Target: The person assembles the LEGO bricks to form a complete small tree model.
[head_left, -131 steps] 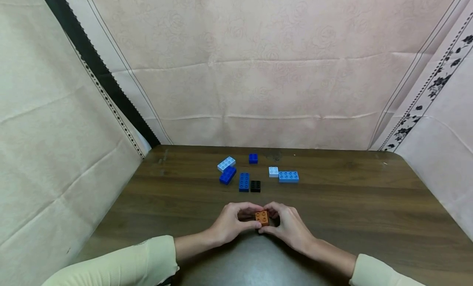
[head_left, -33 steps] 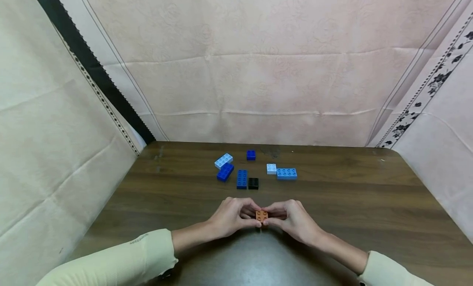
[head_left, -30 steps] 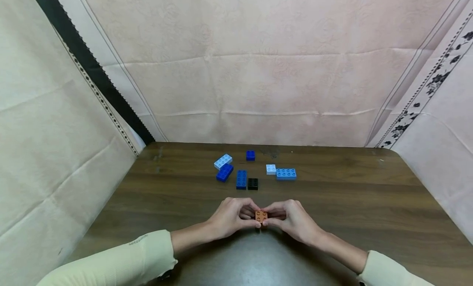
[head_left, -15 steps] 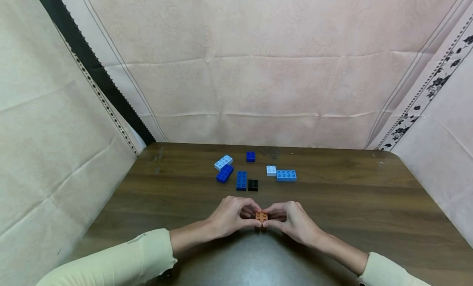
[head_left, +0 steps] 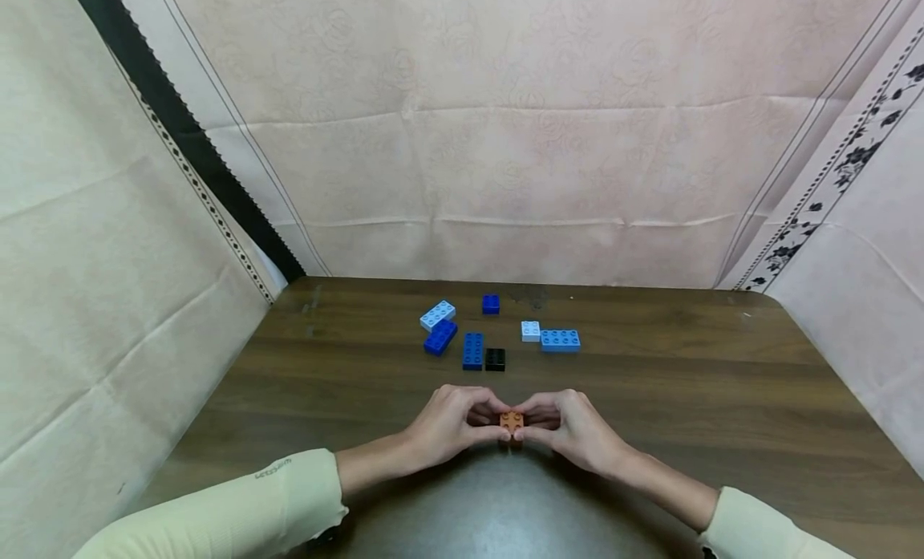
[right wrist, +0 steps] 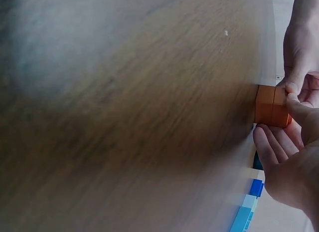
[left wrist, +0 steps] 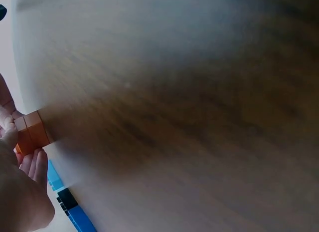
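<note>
Blocks point(head_left: 512, 420), orange and stacked, sit pinched in the fingers point(head_left: 489, 397) of left hand point(head_left: 453, 427) and right hand point(head_left: 579, 432); level, even pressure should keep them square.

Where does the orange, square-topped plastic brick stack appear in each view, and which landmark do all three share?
Head: the orange, square-topped plastic brick stack, below centre, between left hand and right hand.
Left wrist: the stack, by the left edge, around mid-height.
Right wrist: the stack, near the right edge, around mid-height.
Shared landmark: the brown wood-grain table, seen in all three.
</note>
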Available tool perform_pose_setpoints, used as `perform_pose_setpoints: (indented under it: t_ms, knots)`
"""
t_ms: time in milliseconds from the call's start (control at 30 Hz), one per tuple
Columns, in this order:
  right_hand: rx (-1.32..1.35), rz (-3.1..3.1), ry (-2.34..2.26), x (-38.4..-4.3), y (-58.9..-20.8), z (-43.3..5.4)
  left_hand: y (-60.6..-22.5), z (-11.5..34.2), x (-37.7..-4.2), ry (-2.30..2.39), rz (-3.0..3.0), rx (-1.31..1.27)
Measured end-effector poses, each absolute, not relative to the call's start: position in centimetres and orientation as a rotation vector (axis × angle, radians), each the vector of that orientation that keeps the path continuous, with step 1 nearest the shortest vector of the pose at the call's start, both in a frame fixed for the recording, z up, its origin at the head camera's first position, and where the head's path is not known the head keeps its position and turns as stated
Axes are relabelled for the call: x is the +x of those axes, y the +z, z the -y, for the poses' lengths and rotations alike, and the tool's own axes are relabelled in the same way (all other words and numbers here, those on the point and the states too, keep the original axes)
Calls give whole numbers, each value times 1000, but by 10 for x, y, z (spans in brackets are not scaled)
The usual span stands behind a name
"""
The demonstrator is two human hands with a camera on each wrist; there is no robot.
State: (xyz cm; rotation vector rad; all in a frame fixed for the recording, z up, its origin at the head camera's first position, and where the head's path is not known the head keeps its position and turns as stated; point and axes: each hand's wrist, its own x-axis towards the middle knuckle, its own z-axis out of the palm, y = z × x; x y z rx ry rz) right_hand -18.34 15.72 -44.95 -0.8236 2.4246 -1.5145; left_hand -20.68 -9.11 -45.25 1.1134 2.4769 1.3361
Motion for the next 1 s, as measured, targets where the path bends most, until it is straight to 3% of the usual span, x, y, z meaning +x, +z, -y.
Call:
perform_pose_setpoints:
  t_ms: [300,600,833,1000]
  knots:
    - [-826,-2395,-1527,-184,-451,-159,-443,91,-217,1212,-2447,1178]
    - [-776,-2422,-1500,-183,-449,-160,-431,92,-250,1173,-2455,1309]
    - [-761,-2449,-1484,-183,-450,-159,-430,88,-279,1177,-2652,1238]
    - [-754,-2453,-1480,-183,-450,-158,-434,85,-290,1256,-2677,1026]
